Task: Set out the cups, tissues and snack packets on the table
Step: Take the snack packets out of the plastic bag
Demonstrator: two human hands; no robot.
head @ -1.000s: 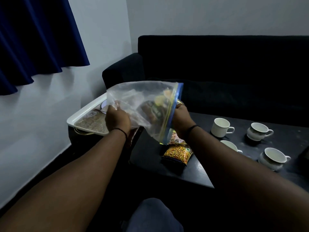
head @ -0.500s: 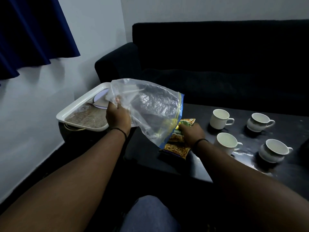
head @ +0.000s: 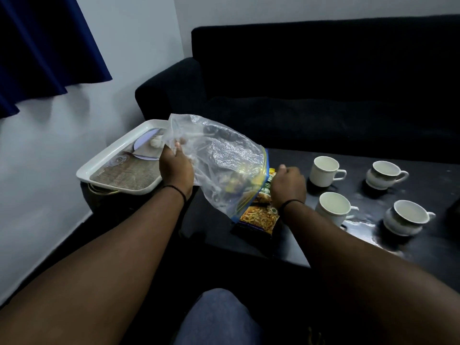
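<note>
My left hand (head: 176, 168) grips the closed end of a clear zip bag (head: 224, 158) and holds it tilted, with its blue-edged mouth down over the black table (head: 214, 227). My right hand (head: 288, 185) is at the mouth, fingers closed on a snack packet (head: 266, 192) that is half out of the bag. Another yellow snack packet (head: 258, 217) lies flat on the table just below. More packets show dimly inside the bag. Several white cups stand upright to the right, the nearest ones (head: 323, 170) (head: 333, 207) beside my right wrist.
A white tray (head: 109, 150) with a woven mat and a plate sits on a low stand left of the table, behind my left hand. A black sofa (head: 323, 95) runs along the far side. A blue curtain (head: 44, 46) hangs top left. My knee (head: 219, 317) is below.
The bag has tipped down from upright to slanted over the table. My right hand left the bag's zip edge, took a packet at the mouth and drew it right, toward the cups.
</note>
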